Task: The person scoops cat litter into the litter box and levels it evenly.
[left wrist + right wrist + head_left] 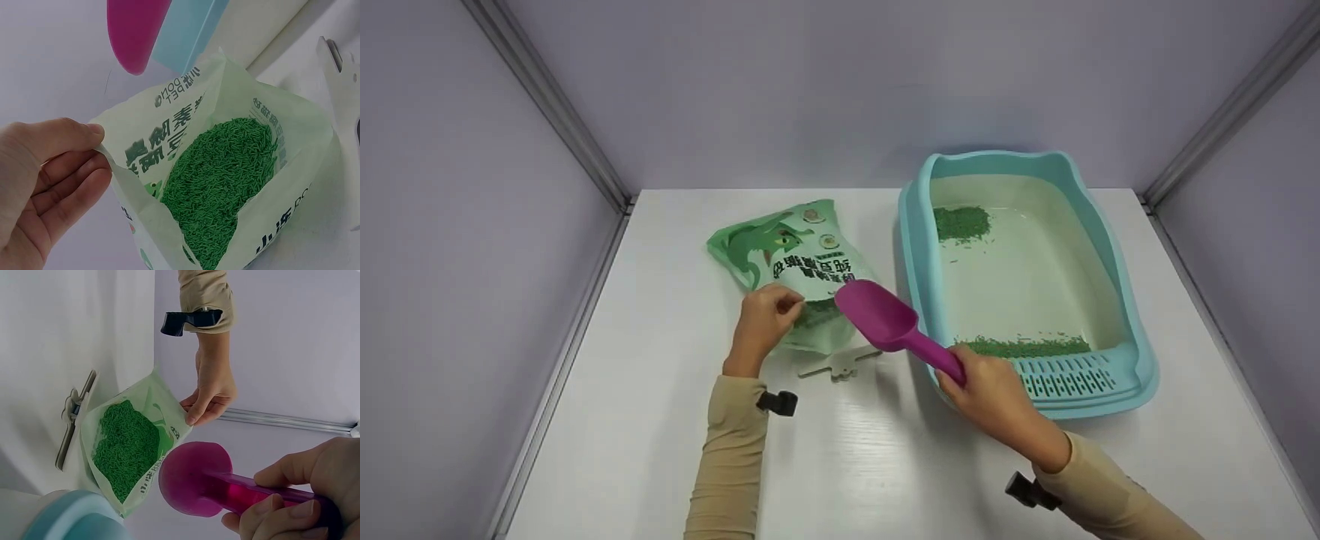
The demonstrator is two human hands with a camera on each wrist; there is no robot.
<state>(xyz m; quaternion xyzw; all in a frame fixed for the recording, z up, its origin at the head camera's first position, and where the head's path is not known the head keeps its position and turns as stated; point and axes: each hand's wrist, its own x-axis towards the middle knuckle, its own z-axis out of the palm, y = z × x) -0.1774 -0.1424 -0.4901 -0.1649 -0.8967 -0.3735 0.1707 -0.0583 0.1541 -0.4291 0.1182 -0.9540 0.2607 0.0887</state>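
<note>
An open bag of green cat litter pellets (810,255) lies on the table, its mouth toward the near side. My left hand (765,319) pinches the edge of the bag's mouth between thumb and fingers, as the left wrist view shows. Green pellets (219,180) fill much of the opening. In my right hand (994,394) I grip the handle of a magenta scoop (881,311). The scoop's bowl, with no pellets showing in it, is over the bag's near right corner in the head view. In the right wrist view the scoop (194,478) overlaps the bag's rim.
To the right stands a light blue litter box (919,255) with green pellets in its far left corner and along its near end, by a slotted step (1065,379). A pale clip (840,365) lies before the bag's mouth. Walls (840,90) enclose the table.
</note>
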